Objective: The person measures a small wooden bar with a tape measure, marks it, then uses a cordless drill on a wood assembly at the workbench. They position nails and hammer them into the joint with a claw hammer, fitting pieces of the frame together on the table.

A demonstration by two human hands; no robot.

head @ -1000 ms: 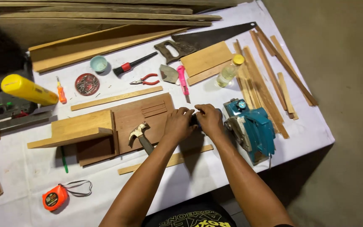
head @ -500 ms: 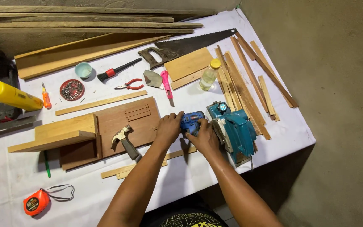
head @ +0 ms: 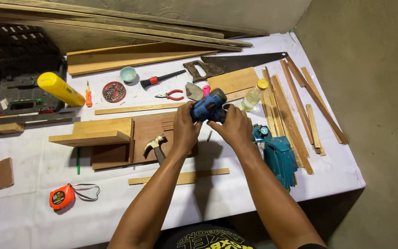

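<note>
Currently you hold the blue cordless drill (head: 209, 107) with both hands, lifted clear above the table (head: 33, 216) near its middle. Your left hand (head: 184, 128) wraps the near, left end of the drill, grip clenched on the body. Your right hand (head: 234, 128) closes on the right side, fingers curled at what looks like the chuck end; the tip itself is hidden, so you cannot tell whether a bit is fitted.

Key relation: the drill's long axis runs roughly left to right, tilted slightly up toward the far right, and it sits between the 2 hands, so neither must reach. The left hand covers more of the body; the right is nearer the working end.

Below the hands: a dark brown wooden panel (head: 150, 131) with a claw hammer (head: 155, 146) lying on it, touching. Just right of the right forearm sits a teal electric planer (head: 277, 157). Beyond the drill lie a handsaw (head: 240, 62), red-handled pliers (head: 171, 96) and a clear glue bottle with a yellow cap (head: 254, 94). An orange tape measure (head: 61, 197) lies well apart, near left.
</note>
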